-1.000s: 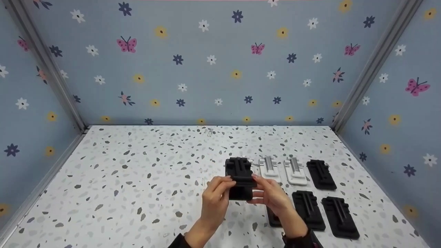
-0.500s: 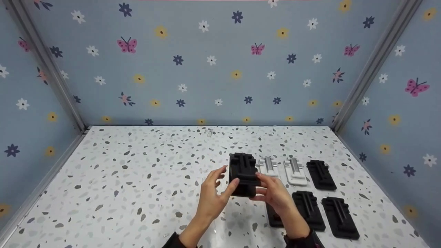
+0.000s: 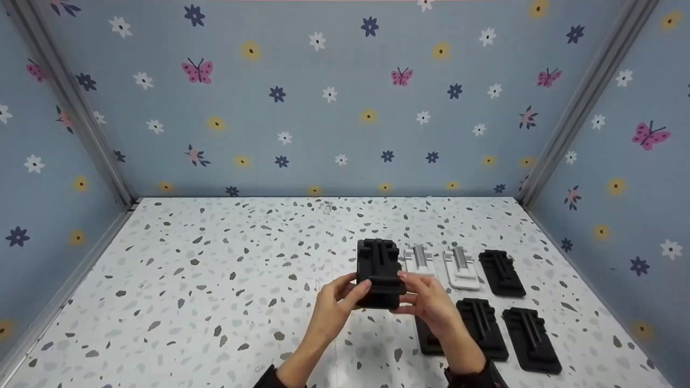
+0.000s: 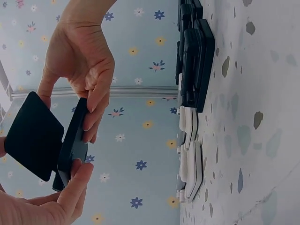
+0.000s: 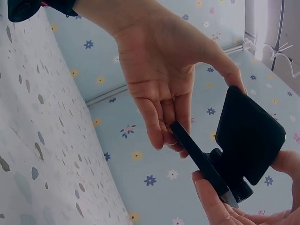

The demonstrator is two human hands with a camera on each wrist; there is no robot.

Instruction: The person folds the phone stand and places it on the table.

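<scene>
A black folding phone stand [image 3: 380,264], partly unfolded, is held above the table between both hands. My left hand [image 3: 330,311] grips its left edge, thumb on the front and fingers behind. On the opposite edge, my right hand [image 3: 434,308] pinches it with the thumb, its fingers at the lower part. Seen from the left wrist, the stand's upper plate [image 4: 35,136] tilts away from its base [image 4: 73,140], leaving a gap between them. The right wrist view shows the hinge [image 5: 218,161] joining these two parts.
To the right lie two white phone stands [image 3: 462,274] and several black ones [image 3: 502,274], folded flat on the speckled table [image 3: 188,291]. One black stand [image 3: 428,340] is partly covered by the right forearm. Flower-patterned panels [image 3: 334,129] wall the back and sides.
The stand has risen slightly and shifted right. My left fingers spread away from its edge half a second ago and now close on it again. The right hand keeps its hold.
</scene>
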